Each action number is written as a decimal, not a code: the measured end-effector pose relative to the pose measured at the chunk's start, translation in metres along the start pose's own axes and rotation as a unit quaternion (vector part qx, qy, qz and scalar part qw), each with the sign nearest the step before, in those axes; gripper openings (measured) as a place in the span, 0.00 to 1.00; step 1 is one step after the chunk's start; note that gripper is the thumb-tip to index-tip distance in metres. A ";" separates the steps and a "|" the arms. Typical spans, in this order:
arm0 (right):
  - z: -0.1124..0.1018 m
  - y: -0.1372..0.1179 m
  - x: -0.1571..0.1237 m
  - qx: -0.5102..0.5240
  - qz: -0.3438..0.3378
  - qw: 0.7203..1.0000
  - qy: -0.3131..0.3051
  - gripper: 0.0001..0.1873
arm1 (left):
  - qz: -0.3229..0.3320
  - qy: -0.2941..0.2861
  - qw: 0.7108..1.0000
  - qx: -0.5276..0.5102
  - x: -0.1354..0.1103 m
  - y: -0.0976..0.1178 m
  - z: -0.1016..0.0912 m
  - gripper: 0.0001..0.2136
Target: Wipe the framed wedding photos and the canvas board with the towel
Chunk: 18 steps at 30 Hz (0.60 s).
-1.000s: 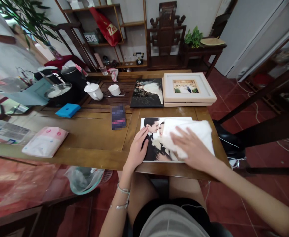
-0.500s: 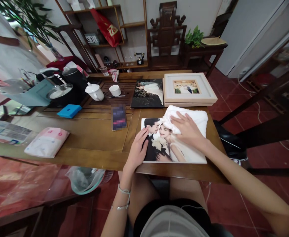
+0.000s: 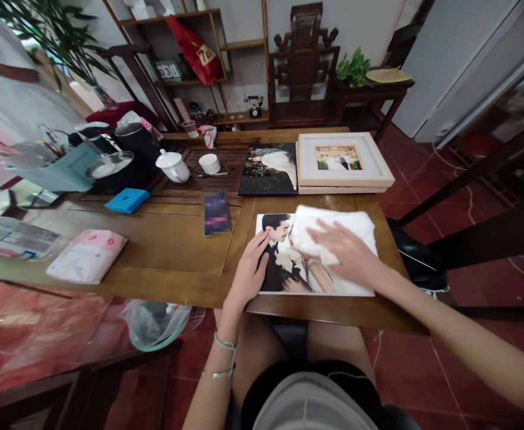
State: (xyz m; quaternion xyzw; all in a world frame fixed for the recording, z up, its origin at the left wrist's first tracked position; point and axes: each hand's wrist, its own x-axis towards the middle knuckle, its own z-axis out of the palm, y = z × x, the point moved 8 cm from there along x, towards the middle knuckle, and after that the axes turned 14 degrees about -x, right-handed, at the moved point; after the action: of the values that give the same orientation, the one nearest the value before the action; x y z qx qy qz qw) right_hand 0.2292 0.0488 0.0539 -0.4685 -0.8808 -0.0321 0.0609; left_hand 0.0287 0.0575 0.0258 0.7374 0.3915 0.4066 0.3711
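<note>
A large wedding photo print lies flat at the near right edge of the wooden table. My left hand rests flat on the print's left edge, fingers stretched out, holding it down. My right hand presses a folded white towel onto the print's upper right part, fingers spread over the cloth. The towel covers part of the picture.
Behind the print lie a dark photo print and a white framed picture. A card, blue sponge, pink tissue pack, teapot and cup sit to the left. A bin stands below.
My right hand has slid the towel over the print: from the lower right up to the top edge, then back down toward the middle. My left hand has stayed put.
</note>
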 end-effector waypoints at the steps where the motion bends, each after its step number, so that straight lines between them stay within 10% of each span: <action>1: 0.000 0.020 0.007 -0.014 0.042 0.999 0.010 0.35 | 0.000 0.001 1.000 0.001 0.000 0.000 0.000 0.21; 5: 0.002 0.033 0.010 -0.062 0.101 0.993 0.016 0.33 | 0.001 0.006 1.000 0.001 -0.001 0.001 -0.001 0.21; 12: 0.001 -0.088 -0.051 -0.045 -0.098 0.994 0.006 0.43 | 0.000 0.011 1.000 0.009 0.000 0.001 -0.001 0.21; 18: -0.003 -0.066 -0.047 -0.036 -0.102 0.994 0.033 0.44 | -0.001 0.009 0.999 0.040 0.006 0.000 0.002 0.21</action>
State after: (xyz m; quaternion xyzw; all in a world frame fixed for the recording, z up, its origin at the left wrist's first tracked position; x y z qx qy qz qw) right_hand 0.2006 -0.0274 0.0499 -0.3769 -0.9197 -0.0853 0.0691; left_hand 0.0327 0.0622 0.0268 0.7478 0.4113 0.3967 0.3380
